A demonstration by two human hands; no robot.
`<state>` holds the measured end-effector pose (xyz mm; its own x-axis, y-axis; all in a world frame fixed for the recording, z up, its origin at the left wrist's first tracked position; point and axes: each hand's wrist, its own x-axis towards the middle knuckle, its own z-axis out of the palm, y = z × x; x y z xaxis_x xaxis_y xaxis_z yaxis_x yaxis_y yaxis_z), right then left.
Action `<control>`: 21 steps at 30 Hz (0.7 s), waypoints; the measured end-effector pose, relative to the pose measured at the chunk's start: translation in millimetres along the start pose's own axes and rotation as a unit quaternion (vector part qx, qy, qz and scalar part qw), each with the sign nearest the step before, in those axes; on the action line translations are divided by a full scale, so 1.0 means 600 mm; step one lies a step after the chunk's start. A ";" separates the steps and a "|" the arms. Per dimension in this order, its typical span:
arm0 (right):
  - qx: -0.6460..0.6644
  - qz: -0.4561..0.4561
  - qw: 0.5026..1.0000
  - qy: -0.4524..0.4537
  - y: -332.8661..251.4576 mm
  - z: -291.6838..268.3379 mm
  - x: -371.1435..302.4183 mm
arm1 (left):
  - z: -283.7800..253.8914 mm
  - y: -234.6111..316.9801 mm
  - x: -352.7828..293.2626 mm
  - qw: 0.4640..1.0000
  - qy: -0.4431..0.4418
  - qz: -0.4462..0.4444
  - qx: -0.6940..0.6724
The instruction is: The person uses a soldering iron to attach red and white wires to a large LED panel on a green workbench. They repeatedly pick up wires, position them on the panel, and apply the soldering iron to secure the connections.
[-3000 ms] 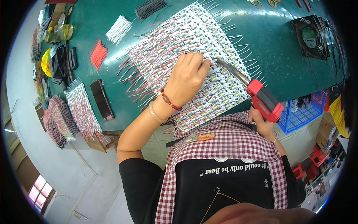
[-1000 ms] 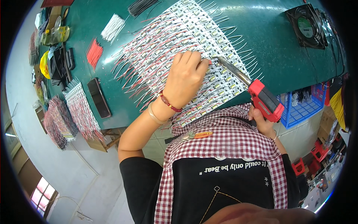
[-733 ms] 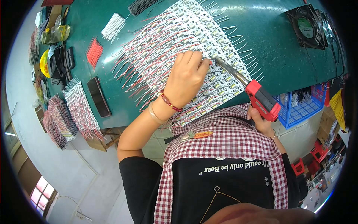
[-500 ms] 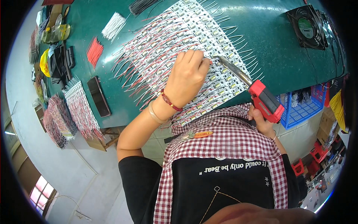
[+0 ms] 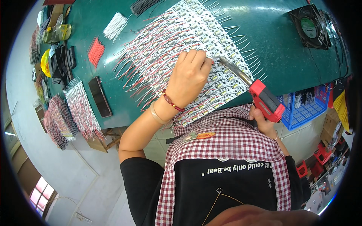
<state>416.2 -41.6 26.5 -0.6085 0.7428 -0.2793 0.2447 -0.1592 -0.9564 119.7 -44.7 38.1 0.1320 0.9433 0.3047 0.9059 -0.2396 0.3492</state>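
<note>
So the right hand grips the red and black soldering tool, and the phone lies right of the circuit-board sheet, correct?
No: the head view shows the phone left of the circuit-board sheet; the right hand does grip the soldering tool.

One left hand [image 5: 190, 71] and one right hand [image 5: 263, 122] make two. There is one soldering gun [image 5: 266, 101], one large wired board panel [image 5: 205, 28], one green surface [image 5: 271, 45], one phone [image 5: 100, 96], one fan [image 5: 309, 27] and one blue basket [image 5: 304, 113]. Wire bundles number three: one red bundle [image 5: 96, 52], one white bundle [image 5: 115, 26], one black bundle [image 5: 145, 5]. The panel's single wires are too crowded to count.
</note>
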 end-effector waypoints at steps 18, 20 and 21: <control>0.030 0.050 0.998 0.014 -0.013 0.000 0.002 | -0.004 0.004 0.005 0.999 -0.014 0.007 0.041; 0.039 0.036 0.998 0.024 -0.014 0.000 0.003 | -0.003 0.004 0.004 0.999 -0.010 0.009 0.037; 0.048 0.022 0.998 0.030 -0.017 -0.002 0.003 | -0.004 0.005 0.004 0.999 -0.008 0.009 0.035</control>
<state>413.7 -37.6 35.9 -0.5519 0.7704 -0.3192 0.1952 -0.2528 -0.9476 121.6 -43.5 41.9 0.1550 0.9425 0.2961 0.9291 -0.2410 0.2807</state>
